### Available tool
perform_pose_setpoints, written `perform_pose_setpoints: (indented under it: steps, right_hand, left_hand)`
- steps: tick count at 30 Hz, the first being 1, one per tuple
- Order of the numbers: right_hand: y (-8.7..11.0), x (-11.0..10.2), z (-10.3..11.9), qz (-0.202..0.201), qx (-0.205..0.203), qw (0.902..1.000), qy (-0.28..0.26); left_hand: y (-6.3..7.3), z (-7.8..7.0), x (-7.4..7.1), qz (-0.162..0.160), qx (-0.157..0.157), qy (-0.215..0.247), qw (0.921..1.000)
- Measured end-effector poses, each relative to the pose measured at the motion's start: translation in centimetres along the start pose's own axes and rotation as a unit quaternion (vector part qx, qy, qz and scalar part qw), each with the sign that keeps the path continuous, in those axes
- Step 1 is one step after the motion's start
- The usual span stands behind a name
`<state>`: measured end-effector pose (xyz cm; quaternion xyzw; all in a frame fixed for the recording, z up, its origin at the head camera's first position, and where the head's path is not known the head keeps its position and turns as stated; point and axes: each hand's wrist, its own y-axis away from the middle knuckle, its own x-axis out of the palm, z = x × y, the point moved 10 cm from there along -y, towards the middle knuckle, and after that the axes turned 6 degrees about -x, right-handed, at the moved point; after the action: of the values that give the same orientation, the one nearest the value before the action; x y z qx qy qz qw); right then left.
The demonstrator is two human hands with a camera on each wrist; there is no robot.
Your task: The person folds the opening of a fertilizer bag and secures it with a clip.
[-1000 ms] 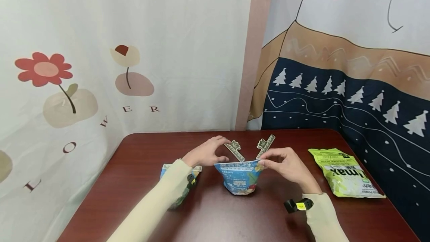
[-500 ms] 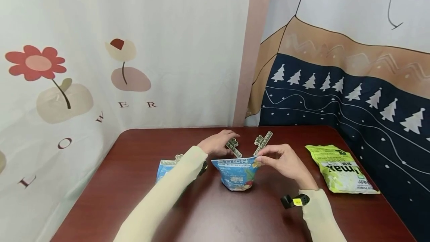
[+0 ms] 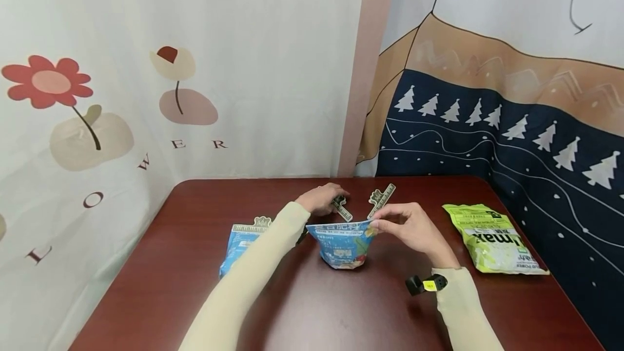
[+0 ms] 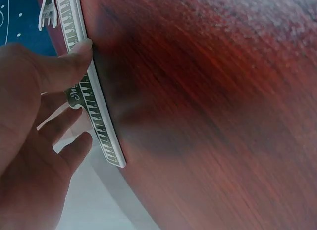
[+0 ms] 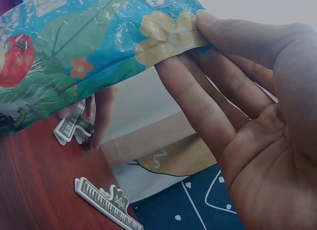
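Note:
A blue printed plastic bag [image 3: 343,251] stands upright on the table in the head view. My right hand [image 3: 414,229] pinches its top right corner between thumb and fingers; tomato and flower prints show up close on the bag [image 5: 94,57] in the right wrist view. Behind the bag, my left hand [image 3: 319,199] grips a piano-key patterned clip [image 3: 344,211]. Its thumb lies across the front of the long bar of that clip [image 4: 101,118], with other fingers behind, in the left wrist view. A second matching clip [image 3: 382,201] lies just right of it, untouched.
On the left, partly hidden by my left sleeve, another blue bag [image 3: 236,248] has a similar clip [image 3: 248,225] along its top. A green and white bag [image 3: 494,240] lies at the right. Patterned curtains [image 3: 273,69] hang behind the dark red table [image 3: 312,307].
My left hand has reached forward and right, from above the blue bag's left side to the clip behind it, and has taken hold of it. The right hand keeps the bag's corner.

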<state>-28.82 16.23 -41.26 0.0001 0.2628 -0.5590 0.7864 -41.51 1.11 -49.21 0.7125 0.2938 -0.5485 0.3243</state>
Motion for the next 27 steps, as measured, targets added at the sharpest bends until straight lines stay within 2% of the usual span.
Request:
perform_pose_setpoints:
  steps: [8,18,22,27]
  right_hand:
    - [-0.2,-0.1,0.1,0.002,0.001,1.0,-0.001]
    - [-0.1,0.0,0.2,0.003,-0.002,1.0,-0.005]
    - [-0.1,0.0,0.1,0.002,-0.001,1.0,-0.003]
    - [0.0,-0.1,0.0,0.002,0.007,1.0,-0.005]
  left_hand:
    - [-0.3,0.2,-0.7,-0.027,0.012,0.015,0.9994]
    - [-0.3,1.0,-1.3,-0.059,-0.007,0.022,0.998]
    - [-0.2,1.5,-1.8,-0.068,-0.017,0.054,0.996]
    - [0.0,2.0,-1.9,-0.061,-0.011,0.09,0.9941]
